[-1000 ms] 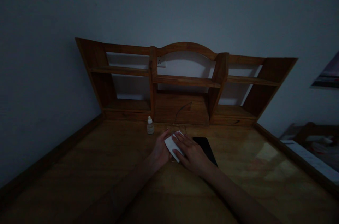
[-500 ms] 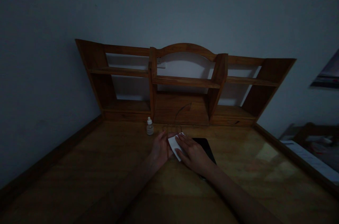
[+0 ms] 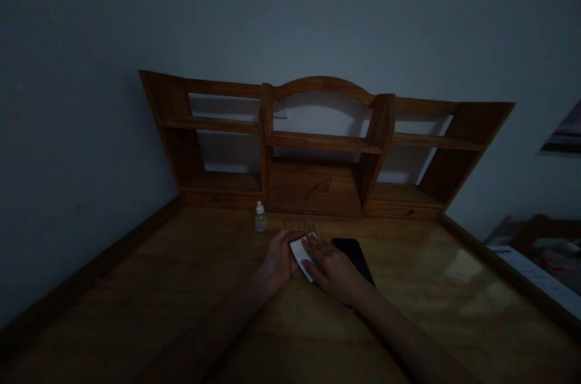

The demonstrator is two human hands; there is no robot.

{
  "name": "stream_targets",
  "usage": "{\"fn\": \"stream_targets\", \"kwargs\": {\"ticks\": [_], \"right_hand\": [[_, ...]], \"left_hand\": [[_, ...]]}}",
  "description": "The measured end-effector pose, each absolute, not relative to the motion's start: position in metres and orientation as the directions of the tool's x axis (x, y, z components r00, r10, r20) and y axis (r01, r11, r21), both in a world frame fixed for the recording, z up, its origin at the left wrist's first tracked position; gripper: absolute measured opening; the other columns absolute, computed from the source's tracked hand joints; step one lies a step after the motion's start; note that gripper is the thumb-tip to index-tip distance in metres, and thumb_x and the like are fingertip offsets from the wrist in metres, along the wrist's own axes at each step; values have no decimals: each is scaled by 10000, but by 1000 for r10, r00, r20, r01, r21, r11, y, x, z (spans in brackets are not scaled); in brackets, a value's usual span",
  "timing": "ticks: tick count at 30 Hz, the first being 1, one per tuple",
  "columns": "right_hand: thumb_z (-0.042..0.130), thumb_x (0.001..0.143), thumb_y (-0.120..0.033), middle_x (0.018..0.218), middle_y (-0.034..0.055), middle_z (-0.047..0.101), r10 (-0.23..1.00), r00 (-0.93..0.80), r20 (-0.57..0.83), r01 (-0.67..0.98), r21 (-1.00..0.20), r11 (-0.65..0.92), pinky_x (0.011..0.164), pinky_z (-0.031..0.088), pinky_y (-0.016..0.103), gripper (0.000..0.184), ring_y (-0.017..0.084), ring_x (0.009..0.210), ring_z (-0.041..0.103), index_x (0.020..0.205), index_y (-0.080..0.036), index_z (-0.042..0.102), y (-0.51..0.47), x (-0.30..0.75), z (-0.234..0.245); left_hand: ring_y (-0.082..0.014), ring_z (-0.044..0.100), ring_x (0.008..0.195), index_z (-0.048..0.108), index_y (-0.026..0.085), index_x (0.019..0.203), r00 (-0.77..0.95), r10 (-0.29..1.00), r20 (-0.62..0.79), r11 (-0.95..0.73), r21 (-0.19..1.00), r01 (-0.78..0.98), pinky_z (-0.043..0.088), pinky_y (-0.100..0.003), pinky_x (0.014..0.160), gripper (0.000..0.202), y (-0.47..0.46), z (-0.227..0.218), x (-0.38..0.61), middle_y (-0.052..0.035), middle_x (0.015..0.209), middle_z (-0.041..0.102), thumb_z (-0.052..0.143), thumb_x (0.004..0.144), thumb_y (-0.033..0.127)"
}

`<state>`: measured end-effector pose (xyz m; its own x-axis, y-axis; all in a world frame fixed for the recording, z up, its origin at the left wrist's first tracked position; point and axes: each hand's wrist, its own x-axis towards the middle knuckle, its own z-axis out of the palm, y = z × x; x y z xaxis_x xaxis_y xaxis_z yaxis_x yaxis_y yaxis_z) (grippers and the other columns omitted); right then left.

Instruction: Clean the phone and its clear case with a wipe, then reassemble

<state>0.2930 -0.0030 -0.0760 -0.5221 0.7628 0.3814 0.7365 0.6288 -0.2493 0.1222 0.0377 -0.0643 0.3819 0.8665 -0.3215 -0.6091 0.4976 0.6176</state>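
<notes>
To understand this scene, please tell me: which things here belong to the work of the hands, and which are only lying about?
In use: left hand, right hand, white wipe held between them.
Lying about: small bottle, black tablet, wooden shelf unit.

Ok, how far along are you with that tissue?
Done, it seems: the small bottle stands capped by the shelf. In hand: the left hand and right hand hold a white tissue between them, with a clear object just behind, too dim to name. Left: hard to judge, but the black tablet lies beside the right hand.
</notes>
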Motion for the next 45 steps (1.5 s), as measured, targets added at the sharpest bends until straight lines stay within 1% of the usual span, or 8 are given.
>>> {"fn": "stream_targets", "kwargs": {"ticks": [2, 5, 11, 24, 28, 36, 40, 45], "right_hand": [[445, 1011, -370, 1491, 148, 475, 766, -514, 386, 742, -247, 623, 1138, 392, 490, 514, 284, 1392, 441, 1479, -158, 449, -3, 292, -76], [444, 1010, -359, 1482, 134, 492, 765, -506, 398, 741, -252, 622, 1133, 402, 485, 503, 279, 1382, 456, 1478, -172, 453, -3, 291, -76], [436, 1014, -382, 1487, 135, 487, 771, -495, 400, 745, -262, 614, 1115, 427, 487, 506, 284, 1372, 469, 1476, -176, 458, -4, 291, -76], [425, 1017, -367, 1507, 146, 455, 788, -503, 355, 744, -286, 604, 1137, 402, 470, 521, 277, 1397, 433, 1490, -148, 432, -5, 290, -72], [422, 1019, -371, 1512, 151, 444, 793, -500, 347, 745, -294, 599, 1142, 394, 466, 519, 277, 1405, 422, 1481, -136, 445, -5, 290, -72], [422, 1018, -373, 1517, 164, 435, 803, -494, 334, 751, -302, 588, 1150, 380, 453, 528, 275, 1407, 419, 1484, -125, 439, -5, 289, -74], [411, 1023, -383, 1516, 171, 434, 806, -494, 326, 751, -307, 585, 1159, 370, 439, 535, 272, 1412, 412, 1482, -110, 441, -6, 289, -73], [413, 1023, -372, 1519, 150, 438, 797, -501, 337, 739, -313, 596, 1160, 367, 453, 524, 270, 1415, 406, 1490, -136, 432, -6, 290, -72]], "left_hand": [[-222, 665, 693, 642, 79, 994, 395, 865, -309, 498, 627, -599, 508, -315, 650, 335, 36, -63, 122, -144, 878, 708, 460, 941, 355], [-232, 674, 734, 644, 71, 1013, 401, 868, -293, 491, 630, -602, 514, -319, 679, 345, 36, -63, 123, -151, 894, 710, 460, 938, 353], [-211, 660, 711, 647, 77, 1003, 376, 868, -325, 494, 642, -586, 505, -309, 678, 330, 35, -60, 123, -137, 900, 711, 467, 937, 346], [-225, 667, 739, 655, 72, 966, 364, 878, -310, 475, 649, -594, 510, -319, 709, 342, 36, -61, 124, -154, 912, 713, 442, 949, 339], [-212, 664, 710, 665, 68, 957, 368, 875, -314, 481, 648, -591, 507, -308, 694, 341, 38, -64, 125, -162, 914, 716, 451, 948, 334], [-251, 685, 809, 662, 68, 1003, 385, 876, -290, 475, 655, -588, 522, -336, 741, 359, 40, -70, 125, -165, 949, 717, 432, 948, 339], [-233, 683, 775, 666, 85, 968, 368, 879, -305, 474, 656, -587, 521, -322, 723, 339, 39, -67, 125, -146, 922, 721, 441, 945, 338], [-209, 673, 729, 665, 91, 931, 352, 879, -322, 475, 658, -584, 518, -301, 704, 321, 35, -60, 124, -133, 894, 721, 449, 945, 326]]}}
